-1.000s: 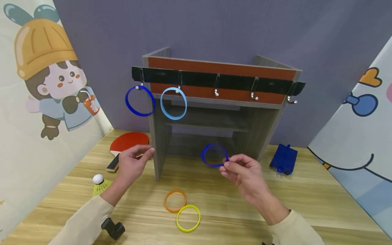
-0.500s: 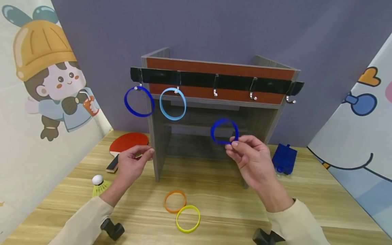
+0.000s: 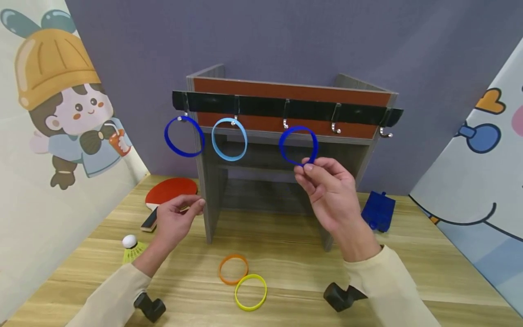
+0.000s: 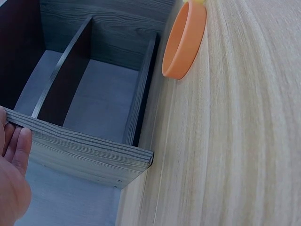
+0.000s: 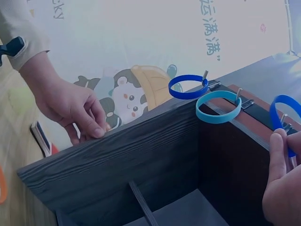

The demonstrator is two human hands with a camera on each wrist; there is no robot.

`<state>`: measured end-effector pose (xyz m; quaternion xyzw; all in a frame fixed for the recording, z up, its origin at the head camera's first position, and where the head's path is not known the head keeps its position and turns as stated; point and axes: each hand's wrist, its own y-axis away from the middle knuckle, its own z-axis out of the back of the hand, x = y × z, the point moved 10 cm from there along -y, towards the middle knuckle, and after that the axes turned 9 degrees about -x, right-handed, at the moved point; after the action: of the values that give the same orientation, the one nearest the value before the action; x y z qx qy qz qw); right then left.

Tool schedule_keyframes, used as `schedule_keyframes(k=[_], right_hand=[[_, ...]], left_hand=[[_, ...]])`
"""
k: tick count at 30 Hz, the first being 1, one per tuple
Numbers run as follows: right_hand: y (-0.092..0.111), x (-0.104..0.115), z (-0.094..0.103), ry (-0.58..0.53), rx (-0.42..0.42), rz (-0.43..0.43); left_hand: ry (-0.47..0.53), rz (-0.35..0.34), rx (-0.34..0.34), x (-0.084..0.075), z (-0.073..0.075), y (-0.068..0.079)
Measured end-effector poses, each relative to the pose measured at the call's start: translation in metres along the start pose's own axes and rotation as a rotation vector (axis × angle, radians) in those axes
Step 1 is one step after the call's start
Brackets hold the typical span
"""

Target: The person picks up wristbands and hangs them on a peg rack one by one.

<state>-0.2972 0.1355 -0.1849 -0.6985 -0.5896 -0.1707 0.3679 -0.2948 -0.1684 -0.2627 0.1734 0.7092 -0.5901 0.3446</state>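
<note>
Pinching the lower right rim of a dark blue ring (image 3: 315,147), the right hand (image 3: 335,195) holds it up just below the lower edge of the hook rail (image 3: 261,106), beside the middle hook (image 3: 285,123); whether the hook's tip is inside the loop, I cannot tell. The left hand (image 3: 175,220) has thumb and fingers curled at the front edge of the shelf unit's left panel (image 3: 214,195). The ring looks light and rubbery, so it should survive a firm pinch, though it may flex out of round or swivel. A low hold like this leaves its upper arc free of fingers. A light blue ring (image 3: 214,141) hangs towards the rail's left end.
</note>
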Motion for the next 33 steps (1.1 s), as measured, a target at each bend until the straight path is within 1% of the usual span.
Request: schedule_keyframes(k=[5,11,18,25,28,33], right_hand=[[-0.007,-0.001,-0.002,-0.015,-0.009,0.004],[-0.012,-0.004,-0.001,-0.018,-0.021,0.003],[-0.015,-0.012,0.0,-0.025,-0.038,-0.008],[-0.016,-0.018,0.0,-0.014,-0.039,-0.009],[-0.016,-0.018,0.001,0.007,-0.04,0.004],[-0.016,-0.019,0.004,0.058,-0.053,0.009]], left_hand=[[-0.004,0.015,-0.005,0.001,0.0,0.0],[-0.01,0.017,-0.008,0.002,0.0,0.001],[-0.01,0.018,-0.011,0.002,0.0,0.001],[0.005,0.022,-0.031,0.004,0.002,0.001],[0.015,0.012,-0.03,0.01,0.003,0.001],[0.006,0.011,-0.017,0.027,0.005,0.002]])
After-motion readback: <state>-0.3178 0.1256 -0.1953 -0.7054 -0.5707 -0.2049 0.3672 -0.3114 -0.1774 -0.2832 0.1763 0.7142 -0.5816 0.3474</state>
